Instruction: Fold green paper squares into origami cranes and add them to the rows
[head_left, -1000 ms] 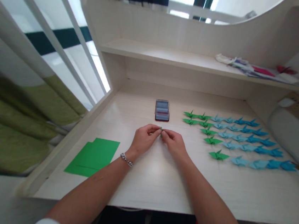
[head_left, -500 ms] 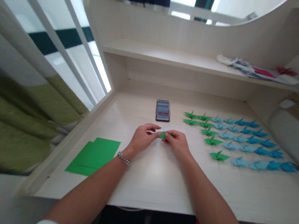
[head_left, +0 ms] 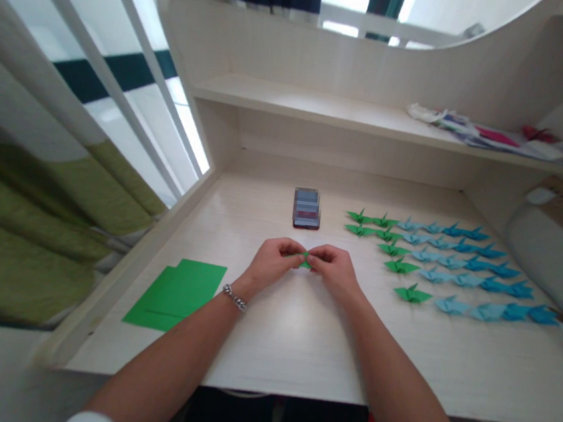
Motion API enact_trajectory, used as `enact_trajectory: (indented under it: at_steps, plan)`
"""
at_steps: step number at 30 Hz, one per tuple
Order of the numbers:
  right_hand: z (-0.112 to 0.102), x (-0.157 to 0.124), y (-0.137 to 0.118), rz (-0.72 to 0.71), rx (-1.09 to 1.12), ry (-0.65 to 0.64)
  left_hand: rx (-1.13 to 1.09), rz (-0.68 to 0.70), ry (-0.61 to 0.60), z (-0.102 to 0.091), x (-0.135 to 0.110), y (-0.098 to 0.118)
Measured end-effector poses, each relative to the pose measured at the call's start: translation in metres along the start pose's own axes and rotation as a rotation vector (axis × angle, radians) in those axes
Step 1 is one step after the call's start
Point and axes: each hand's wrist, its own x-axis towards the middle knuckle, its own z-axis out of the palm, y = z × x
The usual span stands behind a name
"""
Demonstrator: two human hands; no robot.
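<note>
Between my two hands is a small folded piece of green paper [head_left: 305,262], mostly covered by fingertips. My left hand [head_left: 275,262] pinches it from the left, thumb and forefinger pressed together. From the other side my right hand [head_left: 332,267] grips it the same way, so the fingertips of both hands nearly meet. The exact shape of the fold is hidden. Just beyond the hands lies a phone [head_left: 307,208] with a blurred screen. Green paper cranes [head_left: 401,266] lie to the right of my right hand.
Flat green paper sheets [head_left: 179,294] lie at the left of the desk [head_left: 291,353]. Rows of light blue cranes [head_left: 452,305] and darker blue cranes [head_left: 507,287] fill the right side. Papers [head_left: 491,134] sit on the shelf above. A cable [head_left: 512,215] runs down the right wall.
My left forefinger has come down from its raised position and now pinches the green paper against the thumb. Both hands have drawn closer together; the desk items have not moved.
</note>
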Motion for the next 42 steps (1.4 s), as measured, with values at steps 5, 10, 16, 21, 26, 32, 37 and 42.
enact_trajectory:
  at_steps: [5, 10, 16, 21, 26, 32, 37, 42]
  plan:
    - [0.000, -0.002, -0.005, 0.055, 0.146, -0.034, -0.055, -0.024, 0.005, 0.000, 0.000, 0.001]
    - [0.000, -0.003, -0.009, 0.095, 0.245, -0.035, -0.071, 0.016, 0.007, 0.000, -0.001, 0.003]
    - [-0.001, -0.002, -0.006, 0.166, 0.303, -0.048, 0.069, 0.100, 0.017, -0.001, -0.004, 0.003]
    - [-0.003, 0.000, 0.000, 0.153, 0.202, -0.073, 0.095, 0.105, 0.025, -0.001, -0.003, 0.000]
    - [-0.004, 0.000, 0.001, 0.092, 0.083, -0.061, 0.032, 0.067, 0.024, 0.000, -0.001, -0.002]
    - [-0.004, -0.001, -0.002, 0.025, -0.053, -0.056, -0.043, 0.024, -0.005, 0.001, 0.000, -0.001]
    - [-0.004, -0.002, -0.003, -0.014, -0.163, -0.085, -0.003, 0.033, 0.006, 0.001, 0.000, -0.001]
    - [-0.003, 0.000, 0.003, -0.033, -0.212, -0.079, 0.022, 0.042, 0.007, 0.001, 0.000, -0.003]
